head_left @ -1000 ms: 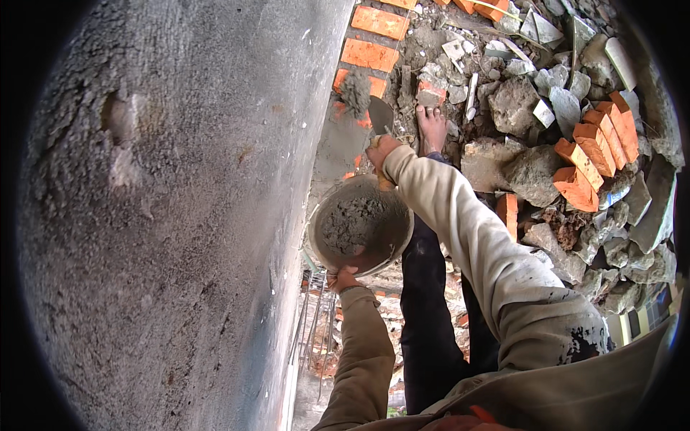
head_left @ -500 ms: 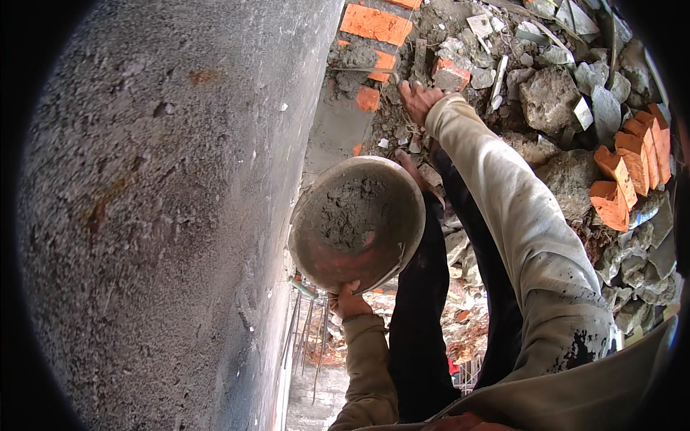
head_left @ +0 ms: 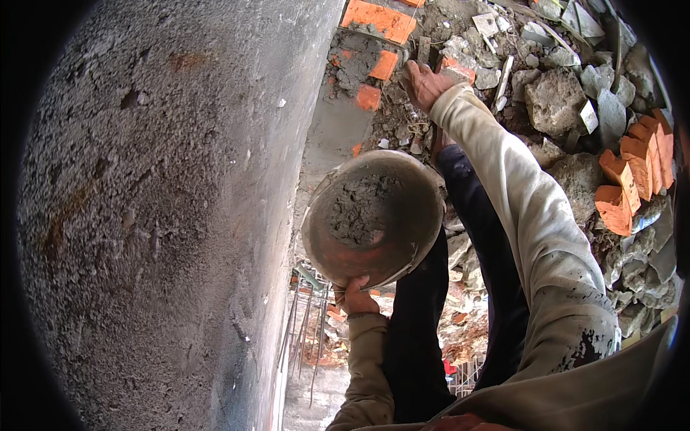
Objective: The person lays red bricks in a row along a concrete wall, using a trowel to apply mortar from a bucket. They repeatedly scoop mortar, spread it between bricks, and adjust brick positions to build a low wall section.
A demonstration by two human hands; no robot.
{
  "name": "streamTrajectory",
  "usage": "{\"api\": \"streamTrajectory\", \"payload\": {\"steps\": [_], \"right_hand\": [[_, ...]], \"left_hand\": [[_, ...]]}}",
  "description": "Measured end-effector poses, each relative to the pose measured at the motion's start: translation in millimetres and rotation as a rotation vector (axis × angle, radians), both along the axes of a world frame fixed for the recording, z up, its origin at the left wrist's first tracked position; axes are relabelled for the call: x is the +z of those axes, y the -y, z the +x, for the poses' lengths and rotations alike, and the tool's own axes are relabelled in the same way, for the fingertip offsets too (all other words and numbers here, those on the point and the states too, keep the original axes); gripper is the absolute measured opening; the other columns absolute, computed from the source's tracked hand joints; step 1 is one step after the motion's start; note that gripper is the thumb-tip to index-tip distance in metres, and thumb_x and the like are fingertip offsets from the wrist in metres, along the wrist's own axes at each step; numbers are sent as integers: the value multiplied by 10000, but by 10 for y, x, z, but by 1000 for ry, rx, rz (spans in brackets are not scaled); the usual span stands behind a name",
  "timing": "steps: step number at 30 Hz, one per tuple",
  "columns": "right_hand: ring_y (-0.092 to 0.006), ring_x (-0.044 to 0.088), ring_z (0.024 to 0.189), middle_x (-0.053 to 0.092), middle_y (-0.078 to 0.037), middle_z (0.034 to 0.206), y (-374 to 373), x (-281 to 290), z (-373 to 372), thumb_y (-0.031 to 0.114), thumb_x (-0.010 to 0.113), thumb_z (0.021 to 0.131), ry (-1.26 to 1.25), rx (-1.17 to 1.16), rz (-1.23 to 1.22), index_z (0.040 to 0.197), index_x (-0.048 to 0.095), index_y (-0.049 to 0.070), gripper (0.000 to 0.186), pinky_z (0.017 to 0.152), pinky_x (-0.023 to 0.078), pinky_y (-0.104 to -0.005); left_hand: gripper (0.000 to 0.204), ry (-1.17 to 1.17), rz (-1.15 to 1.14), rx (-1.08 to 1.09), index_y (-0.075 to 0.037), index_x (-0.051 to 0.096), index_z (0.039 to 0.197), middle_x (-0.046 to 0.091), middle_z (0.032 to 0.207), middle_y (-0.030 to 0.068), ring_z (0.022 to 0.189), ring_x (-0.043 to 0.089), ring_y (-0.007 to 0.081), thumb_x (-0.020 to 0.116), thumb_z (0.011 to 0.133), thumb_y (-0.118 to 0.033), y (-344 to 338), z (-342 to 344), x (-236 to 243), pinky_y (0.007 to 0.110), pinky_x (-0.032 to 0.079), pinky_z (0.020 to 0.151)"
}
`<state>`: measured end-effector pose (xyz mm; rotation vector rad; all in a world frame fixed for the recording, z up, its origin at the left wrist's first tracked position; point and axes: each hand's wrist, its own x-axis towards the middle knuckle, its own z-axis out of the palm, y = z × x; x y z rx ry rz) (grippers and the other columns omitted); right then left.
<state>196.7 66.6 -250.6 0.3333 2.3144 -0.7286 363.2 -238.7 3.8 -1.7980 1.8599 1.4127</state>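
Now the left hand grips the near rim of the pan, fingers curled tight over the edge, and the pan has come up closer and larger than a second ago, its mouth tipped toward the camera so the lump of grey mortar sits just beyond those fingers, in the pan's upper half, with bare orange-stained metal between it and the fingertips. Beyond the pan the right arm has stretched farther out; the right hand now lies up by the brick course, fingers together and bent down onto the rubble. Whether they pinch a tool or anything else I cannot tell. A second ago that hand was close to the pan's far rim; now it is well apart from it. Left of both hands rises the rough grey wall. Judging by this, mortar is being carried by hand from pan to bricks, with most of the load left in the pan.
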Motion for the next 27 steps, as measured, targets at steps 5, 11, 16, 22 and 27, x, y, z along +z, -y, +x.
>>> {"api": "streamTrajectory", "payload": {"steps": [5, 11, 16, 22, 27], "right_hand": [[-433, 625, 861, 582, -263, 1041, -20, -137, 71, 212, 433, 911, 8, 23, 67, 1157, 395, 46, 299, 727, 506, -508], [-430, 631, 810, 586, -235, 1000, -146, -268, 164, 228, 446, 917, -23, 14, 125, 1169, 388, 59, 309, 692, 505, -511], [-431, 615, 916, 550, -272, 1098, -54, -203, 308, 226, 411, 922, -42, 3, 67, 1187, 381, 52, 318, 749, 499, -491], [-441, 628, 894, 589, -287, 1029, 28, -162, 42, 160, 400, 910, 51, 22, 42, 1095, 407, 5, 242, 739, 511, -499], [-446, 631, 859, 611, -287, 950, -57, -191, 61, 161, 433, 888, -57, -6, 3, 1081, 412, 5, 249, 711, 510, -507]], "left_hand": [[419, 21, 31, 46, -16, 589, 1007, 615, 1016, 92, 913, 596, 233, 598, 603, 94, -46, -25, -79, 362, 497, 845], [459, 38, 63, 84, -47, 574, 1052, 596, 1038, 91, 948, 586, 241, 592, 616, 97, -45, 5, -33, 380, 494, 856], [469, 28, 35, 109, -76, 566, 1059, 586, 1051, 78, 970, 577, 236, 591, 623, 94, -28, 9, -53, 399, 491, 864], [458, 85, 31, 112, -79, 568, 1037, 585, 1053, 67, 971, 579, 235, 596, 613, 93, -52, 23, -41, 396, 500, 859], [490, 75, 74, 78, -62, 548, 1113, 578, 1096, 92, 985, 590, 266, 579, 639, 60, 27, 100, -87, 409, 501, 873]]}}
